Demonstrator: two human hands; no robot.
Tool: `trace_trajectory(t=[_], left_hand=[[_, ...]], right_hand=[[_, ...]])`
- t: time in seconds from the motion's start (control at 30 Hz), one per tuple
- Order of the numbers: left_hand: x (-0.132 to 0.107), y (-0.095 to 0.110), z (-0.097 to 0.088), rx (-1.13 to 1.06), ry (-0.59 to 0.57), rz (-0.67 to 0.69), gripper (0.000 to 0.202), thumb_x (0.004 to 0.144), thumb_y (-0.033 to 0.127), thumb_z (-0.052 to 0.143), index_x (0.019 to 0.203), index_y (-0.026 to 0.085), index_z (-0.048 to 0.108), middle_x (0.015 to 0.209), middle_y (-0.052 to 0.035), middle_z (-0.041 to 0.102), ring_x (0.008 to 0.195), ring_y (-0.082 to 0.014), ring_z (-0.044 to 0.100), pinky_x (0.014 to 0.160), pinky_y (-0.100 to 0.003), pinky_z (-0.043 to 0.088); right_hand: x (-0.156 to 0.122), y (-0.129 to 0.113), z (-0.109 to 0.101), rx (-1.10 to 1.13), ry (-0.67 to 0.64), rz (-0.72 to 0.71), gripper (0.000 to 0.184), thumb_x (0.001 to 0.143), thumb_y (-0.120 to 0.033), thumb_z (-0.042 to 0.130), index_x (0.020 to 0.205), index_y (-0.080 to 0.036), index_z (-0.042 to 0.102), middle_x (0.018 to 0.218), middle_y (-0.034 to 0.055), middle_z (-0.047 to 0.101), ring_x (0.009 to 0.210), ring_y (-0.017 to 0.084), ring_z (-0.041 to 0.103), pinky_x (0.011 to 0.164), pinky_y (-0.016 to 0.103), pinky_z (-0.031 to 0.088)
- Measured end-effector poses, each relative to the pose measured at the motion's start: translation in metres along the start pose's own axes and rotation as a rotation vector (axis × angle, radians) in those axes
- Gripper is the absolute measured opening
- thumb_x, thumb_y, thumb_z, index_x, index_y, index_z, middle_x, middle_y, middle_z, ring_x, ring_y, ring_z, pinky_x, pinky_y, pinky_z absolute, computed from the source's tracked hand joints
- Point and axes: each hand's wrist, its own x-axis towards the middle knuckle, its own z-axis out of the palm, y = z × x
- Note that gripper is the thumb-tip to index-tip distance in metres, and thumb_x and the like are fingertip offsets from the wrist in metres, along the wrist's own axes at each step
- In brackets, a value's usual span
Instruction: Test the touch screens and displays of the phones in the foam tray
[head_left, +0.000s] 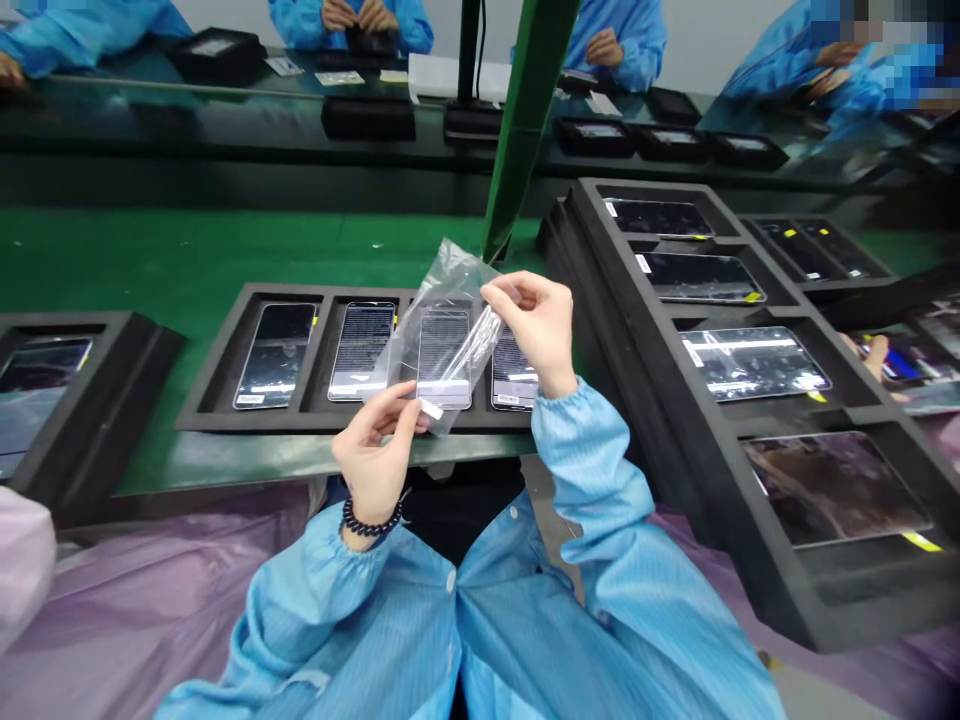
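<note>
My left hand (379, 445) pinches the lower edge of a clear plastic film sheet (439, 330) at its white tab. My right hand (534, 325) grips the film's upper right edge, holding it up over a black foam tray (225, 345). That tray lies on the green belt and holds several phones (276, 355) face up in its slots. The film hangs just above the tray's third slot and partly hides the phone under it.
A stack of black trays (757, 470) with phones stands at my right. Another tray (97, 390) sits at the left. A green post (525, 110) rises behind the belt. Other people in blue coats work at the far bench (225, 110).
</note>
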Motion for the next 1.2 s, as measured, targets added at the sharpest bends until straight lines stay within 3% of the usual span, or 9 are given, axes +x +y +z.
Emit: trace_trajectory(t=[0.17, 0.27, 0.47, 0.57, 0.67, 0.77, 0.9, 1.03, 1.2], left_hand=[[-0.008, -0.011, -0.002, 0.073, -0.103, 0.081, 0.030, 0.090, 0.034, 0.064, 0.116, 0.021, 0.071, 0.093, -0.0038, 0.075, 0.075, -0.0140, 0.072, 0.075, -0.026, 0.062], [-0.005, -0.019, -0.008, 0.144, -0.144, 0.176, 0.030, 0.085, 0.030, 0.070, 0.114, 0.024, 0.074, 0.110, -0.0061, 0.074, 0.094, -0.0186, 0.071, 0.092, -0.033, 0.060], [0.011, -0.028, -0.016, 0.258, 0.043, 0.293, 0.014, 0.071, 0.030, 0.084, 0.084, 0.027, 0.079, 0.106, -0.0079, 0.064, 0.110, -0.0231, 0.058, 0.112, -0.041, 0.044], [0.014, -0.015, -0.012, -0.028, 0.145, 0.101, 0.021, 0.065, 0.035, 0.089, 0.071, 0.023, 0.073, 0.110, -0.0057, 0.057, 0.113, -0.0205, 0.052, 0.107, -0.036, 0.044], [0.019, 0.004, -0.009, -0.395, 0.015, -0.212, 0.035, 0.074, 0.052, 0.079, 0.076, 0.021, 0.063, 0.099, -0.0032, 0.059, 0.091, -0.0140, 0.055, 0.081, -0.030, 0.051], [0.025, 0.014, -0.009, -0.480, -0.053, -0.321, 0.045, 0.075, 0.064, 0.073, 0.079, 0.021, 0.059, 0.091, -0.0016, 0.061, 0.075, -0.0095, 0.052, 0.065, -0.023, 0.047], [0.027, 0.008, -0.009, -0.470, 0.035, -0.318, 0.039, 0.072, 0.054, 0.080, 0.081, 0.020, 0.062, 0.103, -0.0021, 0.064, 0.089, -0.0102, 0.058, 0.075, -0.022, 0.050], [0.023, -0.004, -0.007, -0.345, 0.169, -0.202, 0.024, 0.074, 0.037, 0.082, 0.077, 0.019, 0.067, 0.115, 0.0003, 0.063, 0.103, -0.0085, 0.058, 0.087, -0.016, 0.047], [0.017, -0.004, 0.003, -0.268, -0.123, -0.399, 0.036, 0.071, 0.047, 0.079, 0.075, 0.012, 0.072, 0.071, -0.0038, 0.067, 0.056, -0.0078, 0.055, 0.048, -0.019, 0.042]], right_hand=[[0.023, 0.006, 0.008, 0.090, -0.137, 0.049, 0.040, 0.070, -0.056, 0.081, 0.071, -0.017, 0.069, 0.064, -0.0022, 0.060, 0.057, 0.010, 0.051, 0.054, 0.025, 0.042], [0.027, 0.010, 0.009, 0.109, -0.184, 0.090, 0.040, 0.068, -0.055, 0.083, 0.071, -0.018, 0.068, 0.062, -0.0034, 0.059, 0.057, 0.009, 0.050, 0.055, 0.025, 0.043], [0.028, 0.012, 0.007, 0.106, -0.253, 0.131, 0.042, 0.065, -0.056, 0.085, 0.077, -0.018, 0.070, 0.072, -0.0001, 0.066, 0.063, 0.011, 0.054, 0.055, 0.023, 0.044], [0.028, 0.003, 0.002, 0.213, -0.329, 0.123, 0.048, 0.079, -0.060, 0.070, 0.112, -0.025, 0.070, 0.117, 0.0025, 0.071, 0.072, 0.010, 0.059, 0.062, 0.024, 0.051], [0.024, -0.002, -0.001, 0.318, -0.455, 0.142, 0.054, 0.093, -0.060, 0.043, 0.135, -0.031, 0.059, 0.143, 0.0008, 0.060, 0.075, 0.009, 0.059, 0.064, 0.024, 0.052], [0.012, 0.006, 0.003, 0.272, -0.473, 0.176, 0.050, 0.092, -0.055, 0.043, 0.126, -0.027, 0.066, 0.132, 0.0014, 0.068, 0.071, 0.010, 0.055, 0.063, 0.023, 0.049], [-0.009, 0.016, 0.012, 0.227, -0.500, 0.128, 0.036, 0.090, -0.053, 0.057, 0.098, -0.023, 0.074, 0.112, 0.0030, 0.075, 0.096, 0.015, 0.064, 0.085, 0.027, 0.051], [-0.002, 0.015, 0.014, 0.225, -0.235, 0.079, 0.035, 0.080, -0.056, 0.073, 0.077, -0.022, 0.064, 0.074, -0.0018, 0.068, 0.070, 0.012, 0.062, 0.071, 0.027, 0.052], [0.034, 0.028, 0.008, -0.048, -0.249, 0.027, 0.039, 0.077, -0.057, 0.074, 0.074, -0.020, 0.064, 0.069, -0.0019, 0.063, 0.062, 0.012, 0.055, 0.060, 0.026, 0.043]])
